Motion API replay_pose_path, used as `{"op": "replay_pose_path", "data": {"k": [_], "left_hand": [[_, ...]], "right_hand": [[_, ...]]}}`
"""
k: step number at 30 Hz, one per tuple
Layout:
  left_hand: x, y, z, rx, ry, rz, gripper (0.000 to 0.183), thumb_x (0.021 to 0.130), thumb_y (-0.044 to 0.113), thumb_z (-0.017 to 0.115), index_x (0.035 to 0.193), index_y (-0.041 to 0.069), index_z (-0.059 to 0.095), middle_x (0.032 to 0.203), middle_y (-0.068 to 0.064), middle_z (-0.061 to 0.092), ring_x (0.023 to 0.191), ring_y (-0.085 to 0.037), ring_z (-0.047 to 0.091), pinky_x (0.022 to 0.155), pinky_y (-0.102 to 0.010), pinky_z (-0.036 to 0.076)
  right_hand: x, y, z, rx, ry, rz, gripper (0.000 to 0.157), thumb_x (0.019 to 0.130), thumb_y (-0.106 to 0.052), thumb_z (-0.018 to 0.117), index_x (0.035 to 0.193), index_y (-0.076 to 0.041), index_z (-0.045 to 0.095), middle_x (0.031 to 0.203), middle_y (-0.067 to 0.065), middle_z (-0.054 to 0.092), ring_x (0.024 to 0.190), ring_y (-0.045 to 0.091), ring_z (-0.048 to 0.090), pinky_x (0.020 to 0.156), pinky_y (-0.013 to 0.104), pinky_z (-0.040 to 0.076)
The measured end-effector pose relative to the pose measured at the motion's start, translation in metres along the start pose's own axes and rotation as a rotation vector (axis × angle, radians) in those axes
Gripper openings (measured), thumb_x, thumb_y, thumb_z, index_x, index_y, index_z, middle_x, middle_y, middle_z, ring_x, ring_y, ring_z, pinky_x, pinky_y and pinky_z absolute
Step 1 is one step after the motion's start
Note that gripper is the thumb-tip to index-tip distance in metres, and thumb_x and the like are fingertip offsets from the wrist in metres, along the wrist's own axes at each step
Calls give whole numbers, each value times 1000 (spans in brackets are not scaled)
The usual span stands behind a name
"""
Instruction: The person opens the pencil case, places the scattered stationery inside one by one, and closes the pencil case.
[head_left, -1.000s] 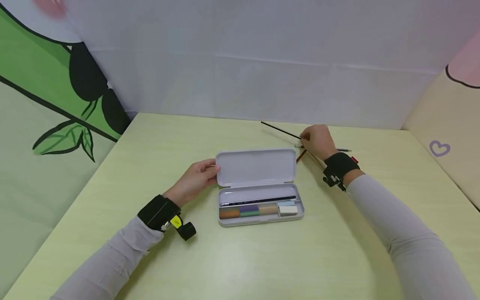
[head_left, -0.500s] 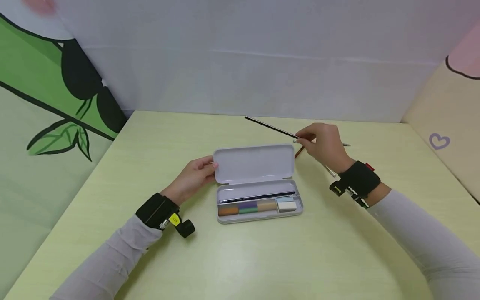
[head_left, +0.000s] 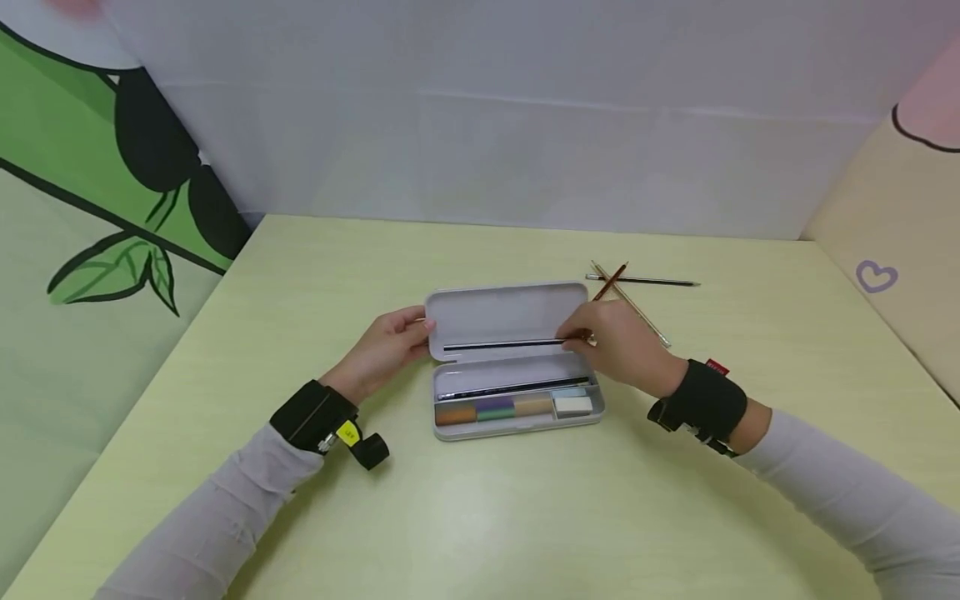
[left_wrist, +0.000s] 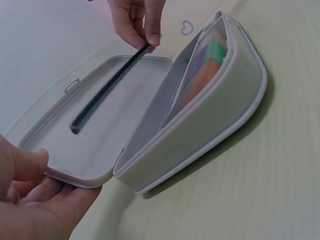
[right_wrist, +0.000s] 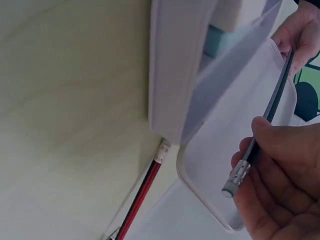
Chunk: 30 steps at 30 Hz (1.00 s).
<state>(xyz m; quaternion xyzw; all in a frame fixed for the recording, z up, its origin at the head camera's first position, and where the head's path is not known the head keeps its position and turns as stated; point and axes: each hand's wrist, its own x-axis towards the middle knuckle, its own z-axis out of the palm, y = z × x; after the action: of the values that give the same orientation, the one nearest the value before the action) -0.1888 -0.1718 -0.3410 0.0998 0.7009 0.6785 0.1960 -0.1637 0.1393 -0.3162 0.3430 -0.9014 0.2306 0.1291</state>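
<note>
A white pencil case (head_left: 517, 432) lies with its lid (head_left: 502, 312) raised. My left hand (head_left: 382, 350) pinches the lid's left edge, thumb inside and fingers behind, as the left wrist view (left_wrist: 40, 195) shows. Between thumb and fingers, my right hand (head_left: 626, 346) holds a dark pencil (head_left: 502, 343) near its eraser end, level across the front of the lid. Inside the case, another dark pencil (head_left: 517, 388) lies in the rear compartment. The front one holds orange, purple, green and beige blocks (head_left: 495, 408), plus a white eraser (head_left: 573, 406) over a light blue piece.
Behind the case to the right, a black pencil (head_left: 652, 281), a gold pencil (head_left: 637, 308) and a reddish-brown pencil (head_left: 611, 282) lie crossed on the table (head_left: 465, 517). A pale wall (head_left: 480, 158) rises at the table's back edge.
My right hand lifts the dark pencil from the crossed pencils and brings it left and nearer, over the case. My left hand keeps its grip on the lid.
</note>
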Motion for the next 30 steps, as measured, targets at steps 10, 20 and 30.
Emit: {"op": "replay_pose_path", "data": {"k": [10,20,30], "left_hand": [[0,-1,1,-8,0,-7,44,98,13,39,139,-1,30,136,-21,42,119,-25,45,99,-35,42],[1,-1,0,0,4,11,44,98,13,38,139,-2,30,135,-21,43,118,-25,45,100,-36,42],[0,0,1,2,1,12,44,98,13,38,139,-2,29,135,-22,42,118,-25,45,100,-36,42]], "right_hand": [[-5,-7,22,33,-157,22,12,75,-1,70,85,-8,71,82,2,68,77,11,59,68,30,55],[-3,-11,26,62,-182,2,14,76,3,67,87,-5,71,84,5,69,80,13,61,70,31,56],[-4,-13,25,93,-187,1,15,76,3,66,86,-6,71,83,4,69,78,10,60,68,28,55]]}}
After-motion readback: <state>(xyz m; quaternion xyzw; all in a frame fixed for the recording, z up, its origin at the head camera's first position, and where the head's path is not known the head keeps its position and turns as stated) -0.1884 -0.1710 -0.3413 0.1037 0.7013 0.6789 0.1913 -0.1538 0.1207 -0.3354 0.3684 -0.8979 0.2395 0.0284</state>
